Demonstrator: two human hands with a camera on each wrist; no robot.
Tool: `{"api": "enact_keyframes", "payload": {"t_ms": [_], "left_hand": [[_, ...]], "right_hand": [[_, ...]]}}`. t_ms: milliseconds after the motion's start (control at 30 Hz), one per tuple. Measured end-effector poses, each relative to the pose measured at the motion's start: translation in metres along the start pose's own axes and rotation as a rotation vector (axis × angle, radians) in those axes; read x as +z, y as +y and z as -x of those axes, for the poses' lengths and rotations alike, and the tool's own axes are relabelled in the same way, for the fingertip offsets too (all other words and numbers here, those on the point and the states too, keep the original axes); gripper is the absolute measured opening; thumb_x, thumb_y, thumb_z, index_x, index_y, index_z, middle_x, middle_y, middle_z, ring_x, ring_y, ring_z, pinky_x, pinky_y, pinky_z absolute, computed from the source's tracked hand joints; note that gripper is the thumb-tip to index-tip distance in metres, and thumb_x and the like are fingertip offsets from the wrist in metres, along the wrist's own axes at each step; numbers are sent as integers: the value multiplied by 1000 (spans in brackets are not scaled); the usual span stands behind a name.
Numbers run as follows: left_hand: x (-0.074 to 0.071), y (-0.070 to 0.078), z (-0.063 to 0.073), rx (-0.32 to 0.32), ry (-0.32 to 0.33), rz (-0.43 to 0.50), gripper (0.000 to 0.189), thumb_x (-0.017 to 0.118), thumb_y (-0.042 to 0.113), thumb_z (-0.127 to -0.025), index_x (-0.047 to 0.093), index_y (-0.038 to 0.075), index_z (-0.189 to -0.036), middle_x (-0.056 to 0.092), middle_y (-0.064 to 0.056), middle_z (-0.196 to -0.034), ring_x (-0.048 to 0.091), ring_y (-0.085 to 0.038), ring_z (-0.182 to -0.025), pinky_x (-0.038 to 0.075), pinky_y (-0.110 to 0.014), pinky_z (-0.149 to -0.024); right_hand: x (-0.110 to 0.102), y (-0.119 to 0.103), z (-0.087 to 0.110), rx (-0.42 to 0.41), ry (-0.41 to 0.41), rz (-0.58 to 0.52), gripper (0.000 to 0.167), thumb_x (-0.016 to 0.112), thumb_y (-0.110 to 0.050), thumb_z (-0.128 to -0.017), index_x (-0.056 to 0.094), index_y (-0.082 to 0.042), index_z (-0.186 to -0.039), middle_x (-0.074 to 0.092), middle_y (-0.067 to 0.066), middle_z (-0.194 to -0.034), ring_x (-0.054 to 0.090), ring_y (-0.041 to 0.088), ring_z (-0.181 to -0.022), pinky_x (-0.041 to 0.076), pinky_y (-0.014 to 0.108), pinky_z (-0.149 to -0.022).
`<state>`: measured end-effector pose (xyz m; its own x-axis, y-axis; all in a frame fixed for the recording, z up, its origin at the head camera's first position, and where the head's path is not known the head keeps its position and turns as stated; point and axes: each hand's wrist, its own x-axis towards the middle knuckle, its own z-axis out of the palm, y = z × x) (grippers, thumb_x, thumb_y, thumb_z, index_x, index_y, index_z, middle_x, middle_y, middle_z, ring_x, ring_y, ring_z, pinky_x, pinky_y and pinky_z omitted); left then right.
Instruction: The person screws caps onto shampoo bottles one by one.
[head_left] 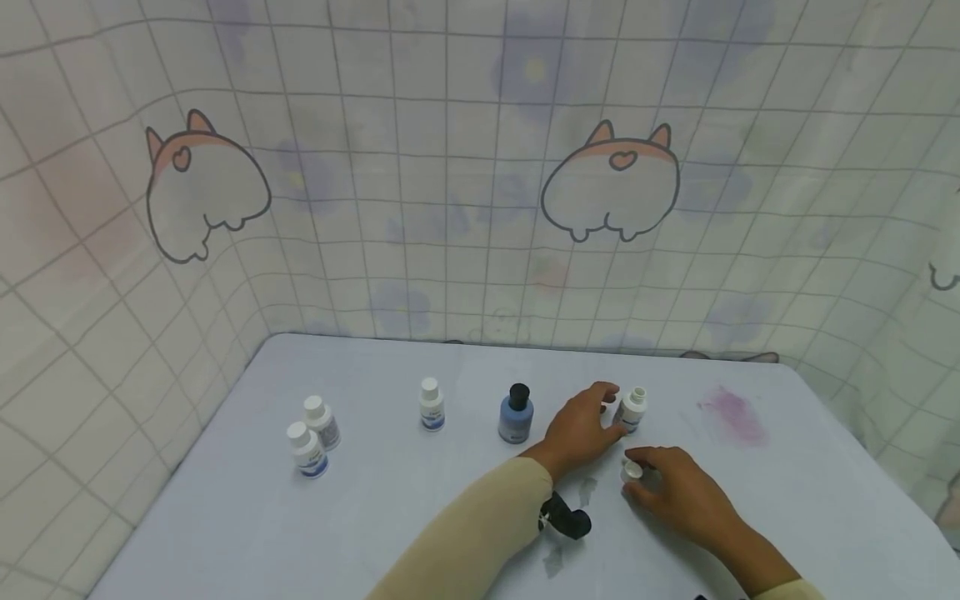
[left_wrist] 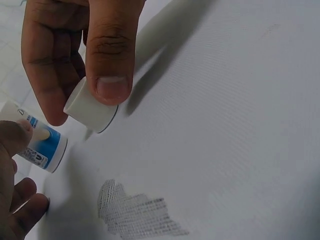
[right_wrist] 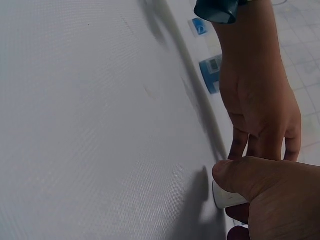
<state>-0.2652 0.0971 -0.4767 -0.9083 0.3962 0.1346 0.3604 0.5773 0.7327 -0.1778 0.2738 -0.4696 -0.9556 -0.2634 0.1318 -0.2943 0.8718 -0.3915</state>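
Observation:
A white bottle [head_left: 632, 408] with its neck uncovered stands upright on the table. Beside it is my left hand [head_left: 581, 429], thumb tip at the lower side of the bottle and fingers spread loosely along the far side. In the left wrist view, a fingertip overlaps the blue-and-white label [left_wrist: 42, 145], while other fingertips are apart from it. Nearer to me, my right hand [head_left: 678, 492] pinches a small white cap [head_left: 632, 472] between thumb and fingers, close over the table. The thumb covers part of the cap [left_wrist: 92, 107] in the left wrist view.
A blue bottle with a black cap [head_left: 516, 414] stands left of my left hand. Further left are a capped white bottle [head_left: 432, 405] and two more white bottles [head_left: 307, 450] close together. A pink stain [head_left: 737, 415] and grey smears [head_left: 553, 561] mark the white table [head_left: 225, 525].

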Motion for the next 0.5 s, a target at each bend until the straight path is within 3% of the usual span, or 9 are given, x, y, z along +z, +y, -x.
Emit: {"api": "enact_keyframes", "payload": {"t_ms": [500], "left_hand": [[5,5,-6,-16,-4,-26,59,77,32,-95,50,23,-147,62,9,-138,61,-5,-118,52,-26,-96]], "right_hand": [[3,2,2,17,7,7,40,86,-23,-83,75,-9,-120,72,2,-111,65,27,-106,55,52,-89]]}}
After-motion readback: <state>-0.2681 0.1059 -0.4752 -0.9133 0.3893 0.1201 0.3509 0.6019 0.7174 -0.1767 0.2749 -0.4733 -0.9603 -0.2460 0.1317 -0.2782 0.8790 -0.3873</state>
